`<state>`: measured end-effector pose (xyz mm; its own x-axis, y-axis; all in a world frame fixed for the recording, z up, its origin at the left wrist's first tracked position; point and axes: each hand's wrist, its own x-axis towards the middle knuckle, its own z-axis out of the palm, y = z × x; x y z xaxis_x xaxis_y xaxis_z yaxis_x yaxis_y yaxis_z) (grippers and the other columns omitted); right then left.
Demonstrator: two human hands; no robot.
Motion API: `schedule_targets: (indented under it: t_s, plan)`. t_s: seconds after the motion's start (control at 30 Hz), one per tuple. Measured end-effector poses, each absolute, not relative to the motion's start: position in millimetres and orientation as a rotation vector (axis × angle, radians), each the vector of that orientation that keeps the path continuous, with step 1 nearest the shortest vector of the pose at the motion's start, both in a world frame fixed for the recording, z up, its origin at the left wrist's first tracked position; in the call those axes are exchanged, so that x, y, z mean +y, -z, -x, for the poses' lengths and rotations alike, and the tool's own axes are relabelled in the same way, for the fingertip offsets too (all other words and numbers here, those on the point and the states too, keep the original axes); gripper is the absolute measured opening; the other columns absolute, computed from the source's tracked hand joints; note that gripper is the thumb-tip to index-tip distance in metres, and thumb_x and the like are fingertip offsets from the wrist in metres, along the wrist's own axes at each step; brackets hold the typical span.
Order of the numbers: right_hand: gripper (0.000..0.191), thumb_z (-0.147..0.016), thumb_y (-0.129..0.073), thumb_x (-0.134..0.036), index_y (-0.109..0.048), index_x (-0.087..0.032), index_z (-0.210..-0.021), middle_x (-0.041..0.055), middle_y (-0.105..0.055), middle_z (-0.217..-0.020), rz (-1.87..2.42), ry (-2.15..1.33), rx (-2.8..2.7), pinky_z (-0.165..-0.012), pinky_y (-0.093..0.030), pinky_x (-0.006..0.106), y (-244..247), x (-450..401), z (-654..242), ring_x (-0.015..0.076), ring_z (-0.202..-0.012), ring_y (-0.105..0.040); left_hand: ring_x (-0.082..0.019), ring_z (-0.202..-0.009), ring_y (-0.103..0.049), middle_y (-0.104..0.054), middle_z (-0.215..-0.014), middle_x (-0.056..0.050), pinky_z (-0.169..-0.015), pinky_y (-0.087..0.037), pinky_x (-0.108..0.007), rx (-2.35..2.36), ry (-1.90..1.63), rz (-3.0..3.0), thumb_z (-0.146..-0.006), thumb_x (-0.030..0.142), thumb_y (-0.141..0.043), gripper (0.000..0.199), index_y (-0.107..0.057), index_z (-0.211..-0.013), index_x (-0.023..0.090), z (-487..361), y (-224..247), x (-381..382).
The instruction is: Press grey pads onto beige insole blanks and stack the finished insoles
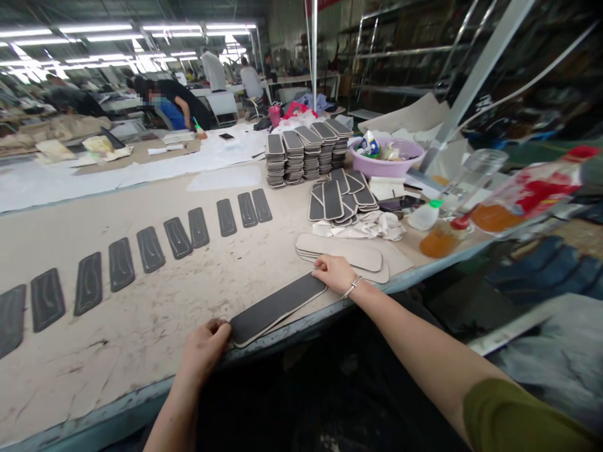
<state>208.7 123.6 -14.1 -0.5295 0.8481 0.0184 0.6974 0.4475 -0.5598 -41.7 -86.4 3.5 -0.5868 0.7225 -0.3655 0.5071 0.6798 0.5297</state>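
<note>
A long dark panel with a pale edge [277, 307] lies at the table's front edge, with another pale layer showing beneath it. My left hand [207, 344] pinches its left end between thumb and fingers. At its right end, my right hand [334, 274] is closed on the corner. Just behind my right hand is a small stack of beige panels [342, 250]. To the left, several dark glossy pieces [122, 263] lie in a slanting row across the table.
Tall stacks of dark-topped pieces [301, 154] stand behind a loose pile [332, 198]. A purple basin [386, 158], a white squeeze bottle [424, 216] and a bottle of amber liquid [440, 240] are at the right. A person [174, 100] bends over the far table.
</note>
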Motion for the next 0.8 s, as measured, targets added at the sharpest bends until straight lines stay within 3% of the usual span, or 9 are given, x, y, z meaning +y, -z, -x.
schedule_targets:
  t_s: [0.27, 0.47, 0.8]
  plan:
    - [0.015, -0.072, -0.061, -0.029, -0.062, -0.019, -0.083, -0.0012, -0.067, -0.072, 1.302, -0.692, -2.403, -0.067, -0.045, 0.023, 17, 121, -208, 0.0132, -0.068, -0.062, -0.016, -0.054, -0.055, -0.056, -0.049, 0.001, -0.052, -0.034, -0.024, 2.338, -0.504, -1.004, -0.071, 0.031, -0.041, 0.023, -0.058, -0.063, 0.019, 45, 6, -87]
    - [0.014, -0.071, -0.061, -0.029, -0.061, -0.019, -0.082, -0.0015, -0.067, -0.072, 1.305, -0.7, -2.417, -0.068, -0.046, 0.024, 18, 121, -208, 0.0133, -0.068, -0.063, -0.015, -0.049, -0.054, -0.058, -0.049, 0.0, -0.05, -0.034, -0.024, 2.296, -0.559, -0.942, -0.071, 0.045, -0.049, 0.03, -0.058, -0.069, 0.017, 45, 12, -90]
    - [0.016, -0.072, -0.06, -0.03, -0.062, -0.019, -0.084, -0.0011, -0.066, -0.071, 1.273, -0.683, -2.423, -0.068, -0.046, 0.025, 23, 122, -209, 0.0135, -0.067, -0.062, -0.014, -0.046, -0.052, -0.058, -0.048, 0.0, -0.049, -0.033, -0.024, 2.342, -0.481, -0.904, -0.071, 0.043, -0.05, 0.028, -0.059, -0.069, 0.017, 37, 1, -84]
